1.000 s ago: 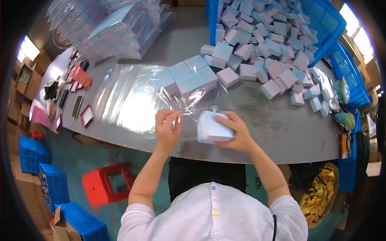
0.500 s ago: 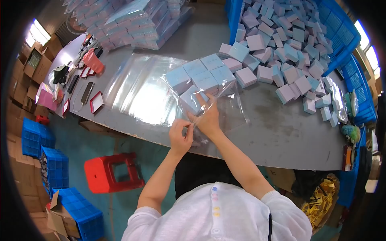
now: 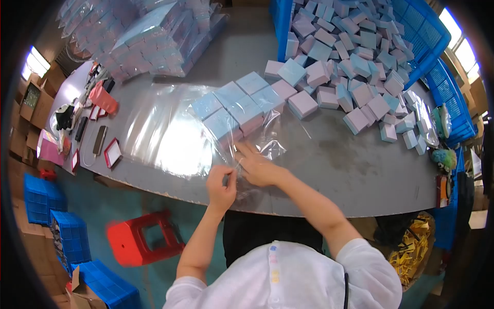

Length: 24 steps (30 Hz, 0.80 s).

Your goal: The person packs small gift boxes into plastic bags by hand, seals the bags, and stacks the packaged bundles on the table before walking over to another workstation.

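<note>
A block of several small blue-and-pink boxes [image 3: 236,105] sits inside a clear plastic bag [image 3: 272,148] on the table, its blue tops facing up. At the bag's near end, my left hand [image 3: 222,186] is closed, pinching the film between thumb and fingers. My right hand [image 3: 260,167] lies just in front of the nearest box, fingers stretched towards it and open. Its fingertips are at the bag's mouth, partly behind shiny film. More flat clear bags [image 3: 170,129] lie in a stack to the left of the boxes.
Loose boxes [image 3: 355,92] spill from a blue crate [image 3: 424,38] at the back right. Filled bags [image 3: 149,41] are piled at the back left. A pink cup [image 3: 104,98] and a power bank [image 3: 100,140] lie on the left. A red stool [image 3: 128,242] stands on the floor.
The nearest box has moved in against the others, and the block now lies even. My right hand has drawn back a little and flattened. My left hand keeps its pinch on the film.
</note>
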Tool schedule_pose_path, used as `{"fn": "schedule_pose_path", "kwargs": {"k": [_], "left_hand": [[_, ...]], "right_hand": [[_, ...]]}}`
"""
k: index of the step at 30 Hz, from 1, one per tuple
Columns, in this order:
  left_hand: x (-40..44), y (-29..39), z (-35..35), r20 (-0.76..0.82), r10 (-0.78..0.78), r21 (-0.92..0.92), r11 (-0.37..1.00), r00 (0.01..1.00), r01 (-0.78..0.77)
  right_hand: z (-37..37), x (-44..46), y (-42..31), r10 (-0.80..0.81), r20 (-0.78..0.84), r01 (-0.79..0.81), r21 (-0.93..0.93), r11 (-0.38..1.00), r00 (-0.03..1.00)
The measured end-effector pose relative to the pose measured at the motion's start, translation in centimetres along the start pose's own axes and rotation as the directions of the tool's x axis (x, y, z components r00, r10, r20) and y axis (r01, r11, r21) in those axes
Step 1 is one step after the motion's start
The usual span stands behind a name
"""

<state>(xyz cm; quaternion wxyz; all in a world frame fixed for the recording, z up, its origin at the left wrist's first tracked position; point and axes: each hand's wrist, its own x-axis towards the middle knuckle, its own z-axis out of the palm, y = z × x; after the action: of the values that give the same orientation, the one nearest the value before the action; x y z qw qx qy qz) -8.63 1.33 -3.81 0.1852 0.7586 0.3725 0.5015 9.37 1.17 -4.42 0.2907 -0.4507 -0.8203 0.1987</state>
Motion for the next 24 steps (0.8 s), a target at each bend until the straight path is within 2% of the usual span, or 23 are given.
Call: {"fn": "schedule_pose_path", "kwargs": {"k": [1, 2, 3, 5, 6, 7, 9, 11, 13, 14, 15, 16, 17, 18, 19, 21, 22, 23, 24], "left_hand": [[0.2, -0.4, -0.5, -0.001, 0.014, 0.003, 1.000, 1.000, -0.014], [0.1, -0.7, -1.0, -0.040, -0.057, 0.010, 0.998, 0.998, 0.058], [0.1, -1.1, -1.2, -0.083, -0.134, 0.011, 0.991, 0.987, 0.135], [0.0, -1.3, -1.4, -0.094, -0.134, -0.001, 0.991, 0.986, 0.135], [0.3, -1.0, -1.5, -0.117, -0.125, 0.031, 0.991, 0.985, 0.130], [0.5, -0.8, -1.8, -0.135, -0.111, 0.066, 0.990, 0.985, 0.121], [0.2, -0.8, -2.2, -0.119, -0.079, 0.125, 0.988, 0.990, 0.094], [0.1, -1.2, -2.5, -0.098, -0.052, 0.182, 0.981, 0.994, 0.069], [-0.8, -1.5, -2.7, -0.095, -0.111, 0.199, 0.972, 0.989, 0.128], [-0.7, -1.0, -2.6, -0.103, -0.122, 0.196, 0.970, 0.987, 0.141], [-0.1, -0.2, -2.4, -0.132, -0.071, 0.231, 0.968, 0.989, 0.100], [0.4, 0.4, -2.2, -0.154, -0.019, 0.269, 0.961, 0.988, 0.060], [0.9, 0.6, -1.6, -0.156, -0.027, 0.269, 0.961, 0.987, 0.069], [1.6, 0.9, -1.0, -0.105, 0.048, 0.272, 0.962, 0.993, -0.018], [2.2, 1.1, -0.7, -0.053, 0.122, 0.276, 0.956, 0.991, -0.103], [3.6, 1.7, -0.3, 0.027, 0.165, 0.298, 0.940, 0.986, -0.166], [4.0, 1.4, 0.1, 0.039, 0.190, 0.245, 0.950, 0.981, -0.193], [3.8, 0.6, 0.4, 0.034, 0.204, 0.227, 0.952, 0.978, -0.206], [3.4, -0.2, 1.1, -0.002, 0.265, 0.197, 0.945, 0.964, -0.259]], "right_hand": [[-1.4, -0.7, 0.6, 0.027, 0.275, -0.030, 0.006, 1.000, 0.961], [-4.3, -0.5, 0.8, 0.024, 0.270, -0.025, 0.000, 1.000, 0.962], [-8.9, 0.4, 0.6, 0.151, 0.248, -0.179, 0.092, 0.980, 0.957], [-16.1, 3.1, 1.5, 0.401, 0.249, -0.463, 0.286, 0.839, 0.882], [-14.8, 4.5, 6.6, 0.335, -0.402, -0.402, -0.092, 0.911, 0.852], [-14.4, 6.0, 11.7, 0.045, -0.647, -0.441, -0.464, 0.768, 0.761], [-14.8, 7.3, 16.3, 0.205, -0.568, -0.569, -0.594, 0.568, 0.797], [-15.7, 6.8, 19.2, 0.167, -0.531, -0.517, -0.625, 0.584, 0.831], [-15.9, 5.0, 19.3, 0.153, -0.472, -0.463, -0.658, 0.594, 0.868], [-16.5, 3.6, 17.7, 0.132, -0.524, -0.444, -0.532, 0.721, 0.841], [-16.5, 2.4, 16.4, 0.119, -0.574, -0.401, -0.394, 0.827, 0.810], [-15.5, 1.0, 15.6, 0.118, -0.563, -0.395, -0.399, 0.827, 0.818], [-14.3, -0.8, 14.7, 0.189, -0.496, -0.410, -0.384, 0.828, 0.847], [-13.4, -2.1, 14.0, 0.257, -0.425, -0.424, -0.367, 0.828, 0.868], [-12.9, -2.8, 13.6, 0.257, -0.417, -0.418, -0.363, 0.833, 0.872], [-12.8, -3.2, 13.6, 0.417, -0.482, -0.576, -0.247, 0.780, 0.771], [-12.4, -4.6, 15.5, 0.319, -0.528, -0.537, -0.330, 0.776, 0.787], [-13.1, -5.6, 14.5, 0.356, -0.539, -0.539, -0.229, 0.811, 0.764], [-13.3, -6.6, 12.5, 0.374, -0.586, -0.457, 0.007, 0.889, 0.719]]}}
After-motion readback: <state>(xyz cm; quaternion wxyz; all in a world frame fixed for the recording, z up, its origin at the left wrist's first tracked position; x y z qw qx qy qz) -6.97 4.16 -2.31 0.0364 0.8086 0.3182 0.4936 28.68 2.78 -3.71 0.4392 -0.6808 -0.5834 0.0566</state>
